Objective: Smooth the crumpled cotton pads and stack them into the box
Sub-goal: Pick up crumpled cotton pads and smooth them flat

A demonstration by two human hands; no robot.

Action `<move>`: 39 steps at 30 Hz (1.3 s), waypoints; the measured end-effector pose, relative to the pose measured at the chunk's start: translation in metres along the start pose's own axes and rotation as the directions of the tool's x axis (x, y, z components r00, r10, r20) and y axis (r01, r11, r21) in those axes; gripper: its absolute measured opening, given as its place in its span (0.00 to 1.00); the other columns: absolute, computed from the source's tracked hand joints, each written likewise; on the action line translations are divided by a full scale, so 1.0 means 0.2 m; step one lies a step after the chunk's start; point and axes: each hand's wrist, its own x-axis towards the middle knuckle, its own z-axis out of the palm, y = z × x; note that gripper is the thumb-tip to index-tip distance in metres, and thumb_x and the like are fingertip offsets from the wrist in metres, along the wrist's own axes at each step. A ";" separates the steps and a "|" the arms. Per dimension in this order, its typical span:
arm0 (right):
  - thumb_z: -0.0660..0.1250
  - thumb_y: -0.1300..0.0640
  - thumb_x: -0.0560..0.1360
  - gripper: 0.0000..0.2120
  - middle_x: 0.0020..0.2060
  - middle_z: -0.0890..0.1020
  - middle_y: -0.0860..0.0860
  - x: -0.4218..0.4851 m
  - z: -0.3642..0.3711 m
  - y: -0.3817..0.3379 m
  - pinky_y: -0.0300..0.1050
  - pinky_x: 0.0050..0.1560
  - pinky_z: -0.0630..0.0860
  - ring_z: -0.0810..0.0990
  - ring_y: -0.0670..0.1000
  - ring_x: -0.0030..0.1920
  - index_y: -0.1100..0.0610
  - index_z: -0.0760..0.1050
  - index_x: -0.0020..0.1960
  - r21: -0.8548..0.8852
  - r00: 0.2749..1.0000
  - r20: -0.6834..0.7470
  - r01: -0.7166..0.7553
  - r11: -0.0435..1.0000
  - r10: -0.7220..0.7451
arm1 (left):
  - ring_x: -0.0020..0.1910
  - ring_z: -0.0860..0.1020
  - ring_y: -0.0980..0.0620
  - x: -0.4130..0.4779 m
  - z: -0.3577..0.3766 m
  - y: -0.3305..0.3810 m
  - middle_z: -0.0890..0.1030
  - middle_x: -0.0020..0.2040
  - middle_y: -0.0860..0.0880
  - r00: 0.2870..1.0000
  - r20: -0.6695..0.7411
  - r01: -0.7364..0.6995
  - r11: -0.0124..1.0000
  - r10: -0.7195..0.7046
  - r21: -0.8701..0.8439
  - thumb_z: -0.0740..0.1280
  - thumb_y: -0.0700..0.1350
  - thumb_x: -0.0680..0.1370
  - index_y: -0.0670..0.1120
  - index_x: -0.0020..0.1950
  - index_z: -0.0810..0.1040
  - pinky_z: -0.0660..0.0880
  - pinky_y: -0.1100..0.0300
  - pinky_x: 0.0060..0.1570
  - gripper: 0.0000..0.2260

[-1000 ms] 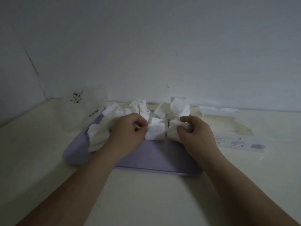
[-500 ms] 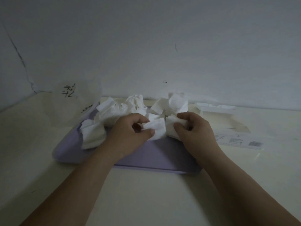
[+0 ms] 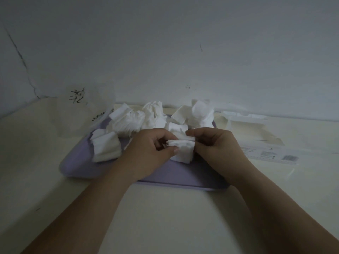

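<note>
Forearms reach forward; left hand and right hand (both curled) pinch one cotton pad.

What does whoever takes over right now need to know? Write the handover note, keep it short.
Left hand: pinches the left edge of one cotton pad.
Right hand: pinches the same pad's right edge, above the purple tray.
Crumpled pads: heaped on the tray's far half.
Box: open on the table, right of the tray; no pads visible in it.
Done: nothing stacked that I can see.
Left: flatten the held pad, box it, then work through the heap.
</note>
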 end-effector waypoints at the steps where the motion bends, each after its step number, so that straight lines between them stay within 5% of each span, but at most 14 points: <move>1: 0.69 0.71 0.77 0.15 0.50 0.89 0.47 0.00 0.00 0.00 0.41 0.61 0.81 0.87 0.43 0.54 0.56 0.86 0.58 -0.003 1.000 0.009 0.001 1.000 -0.001 | 0.28 0.73 0.64 0.00 0.00 0.00 0.79 0.29 0.62 1.000 -0.007 0.001 1.000 -0.001 0.001 0.77 0.40 0.75 0.48 0.48 0.86 0.69 0.71 0.32 0.05; 5: 0.75 0.70 0.71 0.25 0.55 0.88 0.49 0.01 -0.02 -0.01 0.44 0.58 0.81 0.86 0.48 0.56 0.54 0.81 0.65 0.127 0.987 0.152 -0.065 0.990 0.046 | 0.30 0.75 0.57 0.01 0.02 -0.01 0.81 0.31 0.55 0.999 -0.047 0.009 0.999 -0.010 -0.035 0.78 0.39 0.74 0.49 0.47 0.84 0.72 0.61 0.34 0.07; 9: 0.80 0.62 0.69 0.29 0.57 0.84 0.45 -0.01 0.00 -0.02 0.40 0.56 0.82 0.84 0.46 0.55 0.47 0.78 0.67 -0.110 0.995 0.093 0.052 0.993 -0.042 | 0.37 0.81 0.38 0.01 0.02 -0.03 0.84 0.43 0.42 0.997 -0.068 0.039 0.997 -0.043 -0.069 0.82 0.43 0.67 0.53 0.50 0.80 0.81 0.47 0.43 0.16; 13: 0.73 0.69 0.74 0.27 0.53 0.85 0.42 -0.03 0.00 -0.04 0.38 0.58 0.80 0.84 0.45 0.56 0.44 0.78 0.64 -0.108 0.991 0.097 0.106 0.989 -0.096 | 0.36 0.81 0.54 0.00 0.02 -0.01 0.79 0.58 0.57 0.994 -0.034 0.107 0.993 -0.109 -0.048 0.84 0.41 0.65 0.57 0.69 0.74 0.82 0.56 0.42 0.36; 15: 0.71 0.69 0.74 0.27 0.55 0.85 0.41 -0.03 0.00 -0.05 0.38 0.61 0.78 0.83 0.43 0.57 0.43 0.78 0.64 -0.137 0.989 0.110 0.113 0.984 -0.098 | 0.32 0.76 0.53 0.00 0.01 -0.01 0.83 0.48 0.54 0.995 0.015 0.100 0.994 -0.099 -0.046 0.82 0.42 0.69 0.57 0.64 0.79 0.77 0.57 0.36 0.27; 18: 0.69 0.64 0.69 0.30 0.60 0.83 0.40 -0.04 0.03 -0.05 0.42 0.66 0.77 0.81 0.42 0.62 0.43 0.76 0.67 -0.133 0.992 0.120 0.049 0.990 -0.033 | 0.27 0.68 0.55 0.00 0.01 0.00 0.76 0.28 0.54 0.995 0.065 0.079 0.996 -0.075 -0.051 0.80 0.41 0.72 0.53 0.51 0.84 0.65 0.62 0.31 0.12; 20: 0.68 0.60 0.63 0.34 0.64 0.81 0.41 -0.04 0.04 -0.04 0.45 0.66 0.77 0.80 0.45 0.64 0.44 0.76 0.69 -0.027 0.991 0.130 -0.035 0.999 0.038 | 0.27 0.73 0.61 -0.01 0.01 0.01 0.80 0.31 0.59 0.993 0.097 0.072 0.993 -0.063 -0.096 0.81 0.39 0.71 0.55 0.54 0.82 0.71 0.67 0.32 0.17; 24: 0.68 0.60 0.61 0.38 0.67 0.77 0.45 -0.04 0.08 -0.06 0.36 0.55 0.77 0.80 0.45 0.63 0.50 0.73 0.72 0.188 0.979 0.174 -0.135 0.973 0.102 | 0.46 0.85 0.59 0.00 0.02 0.01 0.87 0.50 0.59 0.996 0.076 0.053 0.986 -0.042 -0.158 0.83 0.43 0.64 0.65 0.51 0.83 0.81 0.59 0.50 0.23; 27: 0.63 0.64 0.61 0.40 0.67 0.75 0.43 -0.04 0.11 -0.06 0.32 0.51 0.78 0.79 0.40 0.61 0.47 0.70 0.73 0.233 0.981 0.169 -0.137 0.963 0.099 | 0.43 0.84 0.61 0.00 0.03 0.02 0.86 0.45 0.60 0.997 0.062 0.059 0.992 -0.052 -0.110 0.82 0.38 0.69 0.58 0.54 0.82 0.79 0.62 0.47 0.20; 31: 0.60 0.70 0.61 0.42 0.68 0.75 0.42 -0.06 0.14 -0.04 0.46 0.63 0.79 0.77 0.47 0.68 0.43 0.70 0.71 0.270 0.977 0.184 -0.155 0.950 0.107 | 0.45 0.86 0.51 0.00 0.06 0.02 0.87 0.46 0.53 0.994 0.096 0.063 0.997 -0.058 -0.042 0.80 0.42 0.69 0.55 0.56 0.81 0.83 0.46 0.50 0.19; 33: 0.63 0.74 0.67 0.39 0.69 0.75 0.42 -0.06 0.13 -0.06 0.48 0.65 0.79 0.77 0.47 0.68 0.44 0.70 0.71 0.280 0.976 0.189 -0.162 0.946 0.111 | 0.43 0.85 0.52 0.01 0.07 0.01 0.86 0.45 0.52 0.995 0.084 0.056 0.998 -0.053 -0.034 0.79 0.41 0.70 0.56 0.56 0.81 0.83 0.47 0.49 0.18; 36: 0.72 0.60 0.75 0.27 0.67 0.79 0.44 -0.06 0.12 -0.09 0.47 0.70 0.75 0.79 0.44 0.66 0.46 0.72 0.72 0.335 0.982 0.136 -0.168 0.927 0.129 | 0.40 0.84 0.52 0.00 0.07 0.00 0.86 0.44 0.52 0.996 0.073 0.053 0.998 -0.050 -0.046 0.77 0.41 0.72 0.55 0.54 0.82 0.83 0.49 0.47 0.15; 39: 0.66 0.56 0.84 0.18 0.63 0.83 0.48 -0.04 0.14 -0.07 0.50 0.72 0.75 0.81 0.47 0.65 0.49 0.72 0.73 0.292 0.986 0.064 -0.165 0.942 0.153 | 0.45 0.86 0.43 0.00 0.08 0.00 0.87 0.46 0.49 0.997 0.060 0.050 0.993 -0.044 -0.104 0.76 0.44 0.70 0.57 0.53 0.82 0.82 0.40 0.52 0.14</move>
